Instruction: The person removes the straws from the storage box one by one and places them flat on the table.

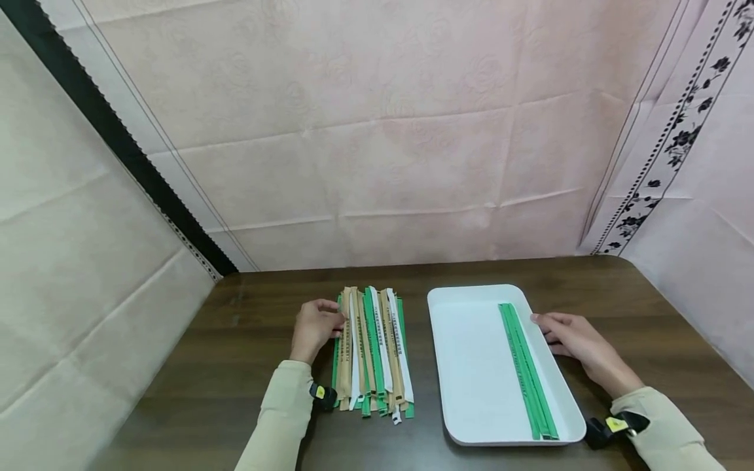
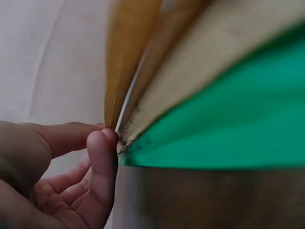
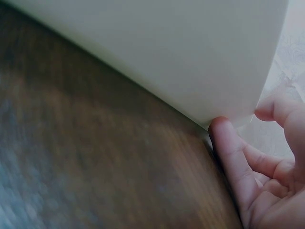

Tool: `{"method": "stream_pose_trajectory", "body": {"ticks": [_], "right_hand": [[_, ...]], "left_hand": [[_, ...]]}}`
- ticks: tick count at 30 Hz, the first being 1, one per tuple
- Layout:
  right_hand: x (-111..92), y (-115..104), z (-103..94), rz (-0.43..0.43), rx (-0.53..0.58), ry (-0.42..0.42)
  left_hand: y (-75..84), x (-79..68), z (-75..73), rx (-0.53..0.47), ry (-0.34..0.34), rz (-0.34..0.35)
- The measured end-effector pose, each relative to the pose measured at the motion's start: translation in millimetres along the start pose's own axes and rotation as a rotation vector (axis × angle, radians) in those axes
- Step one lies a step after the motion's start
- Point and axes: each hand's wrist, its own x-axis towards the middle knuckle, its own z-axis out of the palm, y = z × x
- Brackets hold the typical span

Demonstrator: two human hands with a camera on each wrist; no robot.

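My left hand [image 1: 318, 325] is at the left edge of a fanned pile of long, slim paper packets [image 1: 377, 340] in brown, green and white. In the left wrist view its thumb and forefinger pinch the end of a brown packet [image 2: 126, 67]; a green packet [image 2: 214, 129] lies close beside it. What the packets contain is hidden. Over on the right, my right hand [image 1: 574, 343] holds the right side of a white tray [image 1: 471, 366], with thumb and forefinger on its edge in the right wrist view. Green packets [image 1: 527, 369] lie lengthwise, side by side, along the tray's right half.
Pile and tray stand on a dark wooden table [image 1: 253, 386], with a narrow strip of wood between them. Pale patterned cloth [image 1: 377, 150] hangs behind the table and along both sides.
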Motion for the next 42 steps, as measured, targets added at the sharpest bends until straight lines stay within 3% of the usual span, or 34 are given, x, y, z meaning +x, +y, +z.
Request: {"method": "stream_pose_trajectory", "body": {"ticks": [5, 12, 17, 20, 24, 28, 31, 37, 42], "right_hand": [[0, 1, -1.6, 0.006, 0.0, 0.005], [3, 0, -0.6, 0.005, -0.008, 0.001], [4, -5, 2.1, -0.028, -0.01, 0.007], [4, -6, 6.3, -0.034, -0.002, 0.004], [-1, -2, 7.2, -0.022, -0.007, 0.027], [-5, 4, 5.4, -0.012, 0.0, 0.035], [-5, 6, 5.2, -0.003, 0.015, 0.032], [-6, 2, 3.4, 0.003, 0.005, 0.035], [-6, 2, 5.7, -0.01, 0.021, 0.039]], "left_hand": [[-2.7, -2.1, 5.2, -0.006, 0.007, 0.0], [0.2, -5.3, -1.8, 0.103, 0.059, 0.039], [19.4, -19.2, -3.4, 0.105, 0.052, 0.114], [34.7, -32.8, 4.4, 0.064, 0.011, 0.16], [55.4, -46.8, 34.5, -0.031, -0.136, 0.181], [73.7, -57.1, 74.5, -0.144, -0.318, 0.125], [86.4, -62.4, 102.5, -0.183, -0.405, 0.09], [106.1, -70.3, 152.7, -0.167, -0.456, -0.031], [106.7, -77.6, 189.5, -0.055, -0.443, -0.142]]}}
